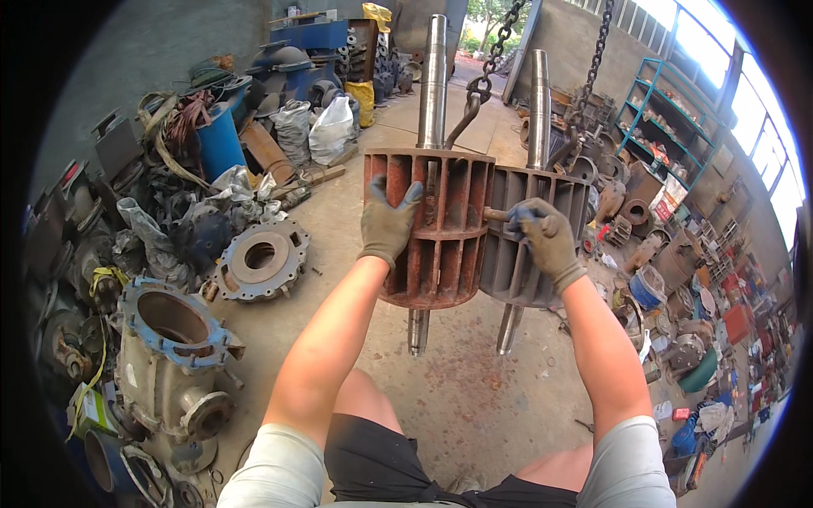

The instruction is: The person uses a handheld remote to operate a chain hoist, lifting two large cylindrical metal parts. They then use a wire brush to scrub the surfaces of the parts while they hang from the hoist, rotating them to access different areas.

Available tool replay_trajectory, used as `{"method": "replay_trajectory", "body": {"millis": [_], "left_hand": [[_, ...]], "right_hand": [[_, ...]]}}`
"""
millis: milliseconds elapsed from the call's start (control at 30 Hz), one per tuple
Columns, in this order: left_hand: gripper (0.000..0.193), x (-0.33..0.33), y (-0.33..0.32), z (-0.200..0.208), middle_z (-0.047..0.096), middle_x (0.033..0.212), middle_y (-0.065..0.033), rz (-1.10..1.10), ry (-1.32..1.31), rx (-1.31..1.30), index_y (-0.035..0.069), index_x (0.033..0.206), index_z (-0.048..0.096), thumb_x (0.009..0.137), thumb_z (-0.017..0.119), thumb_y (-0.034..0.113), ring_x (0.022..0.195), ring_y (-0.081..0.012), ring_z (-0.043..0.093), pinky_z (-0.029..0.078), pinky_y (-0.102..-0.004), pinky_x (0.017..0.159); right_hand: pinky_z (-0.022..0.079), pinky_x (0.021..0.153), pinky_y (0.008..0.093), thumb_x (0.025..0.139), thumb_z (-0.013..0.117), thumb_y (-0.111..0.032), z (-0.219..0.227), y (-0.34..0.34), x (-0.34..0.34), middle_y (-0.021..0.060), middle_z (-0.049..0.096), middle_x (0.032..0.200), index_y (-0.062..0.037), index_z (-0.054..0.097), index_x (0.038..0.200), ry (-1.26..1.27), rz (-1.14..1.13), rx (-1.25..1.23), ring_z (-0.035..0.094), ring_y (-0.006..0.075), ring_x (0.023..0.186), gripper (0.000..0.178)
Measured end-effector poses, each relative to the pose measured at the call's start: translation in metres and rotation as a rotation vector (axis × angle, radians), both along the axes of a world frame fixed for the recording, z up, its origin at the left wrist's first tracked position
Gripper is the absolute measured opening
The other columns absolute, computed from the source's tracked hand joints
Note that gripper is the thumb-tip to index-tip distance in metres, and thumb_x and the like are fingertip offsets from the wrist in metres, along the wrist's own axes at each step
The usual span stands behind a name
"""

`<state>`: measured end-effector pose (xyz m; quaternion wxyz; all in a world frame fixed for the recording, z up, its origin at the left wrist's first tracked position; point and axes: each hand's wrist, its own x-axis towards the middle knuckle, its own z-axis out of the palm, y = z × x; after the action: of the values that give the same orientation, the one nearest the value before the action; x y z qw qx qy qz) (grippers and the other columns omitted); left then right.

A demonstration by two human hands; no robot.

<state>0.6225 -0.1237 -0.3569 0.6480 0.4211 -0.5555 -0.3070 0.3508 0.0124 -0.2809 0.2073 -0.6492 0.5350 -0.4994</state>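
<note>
Two vaned rotors on steel shafts hang upright side by side. The left one is a rust-red rotor with a bright shaft through it. The right one, a grey rotor on its own shaft, sits close against it. My gloved left hand grips the red rotor's left side, thumb and fingers apart around its vanes. My gloved right hand is closed around a short metal rod that crosses the front between the rotors. The rod's end under my fingers is hidden.
Chains with a hook come down behind the rotors. A round bolted cover and a large pump casing stand on the floor at left. Scrap parts line both sides; a teal shelf is at the back right.
</note>
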Motion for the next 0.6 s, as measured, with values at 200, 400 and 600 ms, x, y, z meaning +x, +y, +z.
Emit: {"method": "replay_trajectory", "body": {"millis": [200,400,600], "left_hand": [[0.092,0.021,0.007,-0.006,0.080,0.124,-0.0273,-0.001,-0.434,0.025,-0.010,0.149,0.057,0.096,0.087,0.059,0.116,-0.0402,0.079,0.060,-0.0445,0.102],[0.053,0.032,0.000,-0.001,0.076,0.099,-0.0298,-0.176,-0.492,0.095,-0.003,0.108,0.069,0.108,0.073,0.050,0.097,-0.0497,0.074,0.055,-0.0571,0.086],[0.040,0.017,0.011,0.001,0.076,0.096,-0.0284,-0.135,-0.662,0.018,-0.004,0.105,0.066,0.110,0.073,0.035,0.093,-0.0481,0.075,0.056,-0.0551,0.083]], "right_hand": [[0.051,0.068,0.0210,0.114,0.074,-0.033,0.008,0.018,0.027,-0.0017,0.075,0.091,-0.0018,0.076,0.107,-0.046,-0.007,-0.116,0.063,0.0032,0.078,0.032],[0.057,0.076,0.0270,0.115,0.071,-0.036,0.044,0.074,0.044,0.0055,0.077,0.096,0.0004,0.074,0.103,-0.078,0.002,-0.288,0.071,0.0107,0.087,0.039],[0.060,0.081,0.0367,0.109,0.075,-0.026,0.061,0.075,0.055,0.0090,0.077,0.098,-0.0017,0.074,0.099,0.365,0.233,-0.504,0.074,0.0190,0.088,0.026]]}}
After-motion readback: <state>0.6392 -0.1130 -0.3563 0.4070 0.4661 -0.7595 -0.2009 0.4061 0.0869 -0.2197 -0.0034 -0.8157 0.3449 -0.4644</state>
